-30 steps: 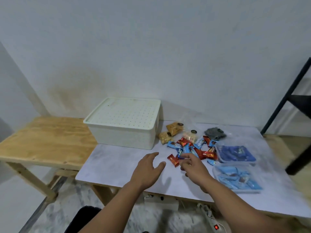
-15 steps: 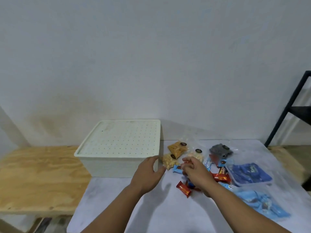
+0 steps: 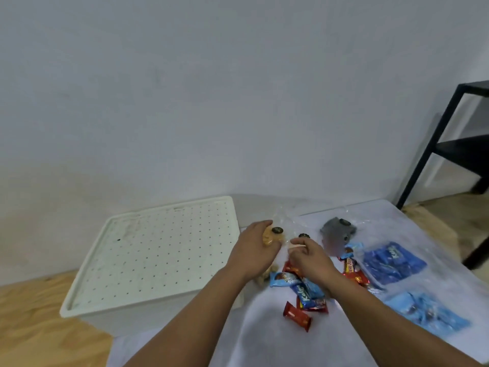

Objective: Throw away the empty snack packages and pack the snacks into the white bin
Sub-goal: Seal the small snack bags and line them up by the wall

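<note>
In the head view the left hand grips an orange snack bag, the right hand pinches a clear packet, while the white bin stays lidded on the desk beside loose snacks, so packing seems barely begun.

Left hand grips a tan snack bag; right hand just beside it, seemingly pinching clear wrapping. Lidded white bin left of both.
</note>
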